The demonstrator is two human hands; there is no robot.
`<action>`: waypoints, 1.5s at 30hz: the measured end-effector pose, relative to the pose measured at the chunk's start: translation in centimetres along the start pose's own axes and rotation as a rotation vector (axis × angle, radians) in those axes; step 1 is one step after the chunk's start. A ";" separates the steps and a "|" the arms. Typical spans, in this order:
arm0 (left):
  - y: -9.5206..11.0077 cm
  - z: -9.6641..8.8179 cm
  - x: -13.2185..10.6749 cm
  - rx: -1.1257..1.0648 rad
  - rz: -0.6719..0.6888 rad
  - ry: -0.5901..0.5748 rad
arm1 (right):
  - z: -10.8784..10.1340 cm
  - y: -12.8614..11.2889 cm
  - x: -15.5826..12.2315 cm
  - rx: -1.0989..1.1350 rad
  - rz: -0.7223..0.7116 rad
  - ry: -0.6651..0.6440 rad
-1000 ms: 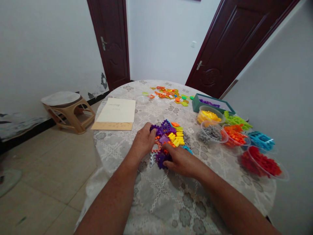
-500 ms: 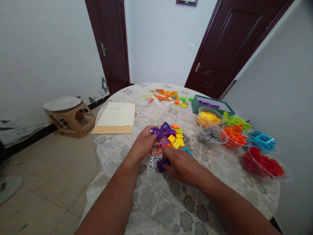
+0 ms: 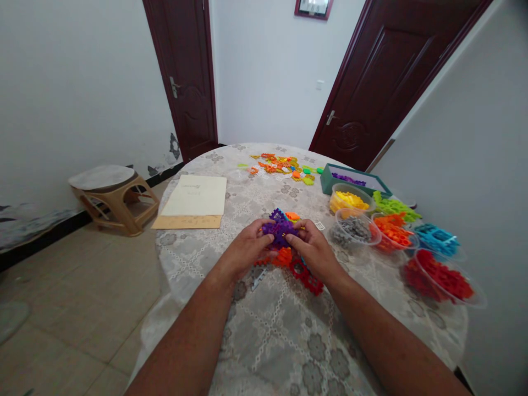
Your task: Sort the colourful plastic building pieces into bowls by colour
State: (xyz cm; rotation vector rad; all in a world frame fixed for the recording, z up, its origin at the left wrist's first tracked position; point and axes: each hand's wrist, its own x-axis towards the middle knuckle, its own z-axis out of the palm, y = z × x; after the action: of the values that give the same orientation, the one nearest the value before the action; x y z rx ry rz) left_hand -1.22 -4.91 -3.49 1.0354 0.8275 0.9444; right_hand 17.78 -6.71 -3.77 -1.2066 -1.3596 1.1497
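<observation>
My left hand (image 3: 246, 247) and my right hand (image 3: 313, 248) meet over the middle of the round table (image 3: 272, 330). Both pinch a purple toothed block piece (image 3: 279, 229) between their fingertips, held just above a joined cluster of colourful blocks (image 3: 289, 256). Red pieces (image 3: 307, 278) and orange pieces of that cluster lie under my right hand. Part of the cluster is hidden by my hands.
At the right stand clear tubs of yellow (image 3: 348, 199), grey (image 3: 355, 226), orange (image 3: 391, 231), blue (image 3: 437, 237) and red blocks (image 3: 443, 275), and a green box (image 3: 355, 179). Loose blocks (image 3: 284, 165) lie at the far side, papers (image 3: 193, 201) to the left. A stool (image 3: 111, 192) stands on the floor.
My right hand has come up from the near side of the cluster to meet the left. Both now grip the purple piece, lifted slightly off the pile.
</observation>
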 end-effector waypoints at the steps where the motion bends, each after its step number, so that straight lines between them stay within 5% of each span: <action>1: 0.1 0.1 0.0 0.011 0.008 0.004 | 0.0 0.1 0.0 -0.012 -0.002 0.002; 9: 0.0 0.1 0.4 -0.033 0.057 0.118 | -1.2 0.8 0.8 0.052 0.045 0.030; 15: -0.6 0.2 0.3 -0.085 0.025 0.035 | -0.2 1.0 0.4 -0.005 0.078 -0.066; 20: -0.6 0.3 -0.2 -0.085 -0.033 -0.074 | 0.6 0.3 0.2 -0.031 -0.053 -0.066; 29: -0.4 0.6 -0.6 -0.043 -0.039 -0.143 | -1.1 -2.3 0.3 -0.125 -0.087 -0.124; 36: 0.7 0.2 -0.1 0.039 0.020 0.107 | -7.6 -6.8 1.2 -0.453 -0.002 -0.205; 40: 0.4 -0.2 0.1 0.059 0.051 0.183 | -13.7 -7.0 6.8 -0.551 0.052 0.007; 45: 0.1 -0.7 0.4 0.111 0.044 0.248 | -20.8 -6.8 15.8 -0.664 0.090 0.447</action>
State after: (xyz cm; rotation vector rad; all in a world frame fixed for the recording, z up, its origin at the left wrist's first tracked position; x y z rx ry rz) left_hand -1.73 -4.25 -3.69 1.0479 1.0757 1.0888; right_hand 36.78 9.70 6.17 -1.8761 -1.3761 0.4250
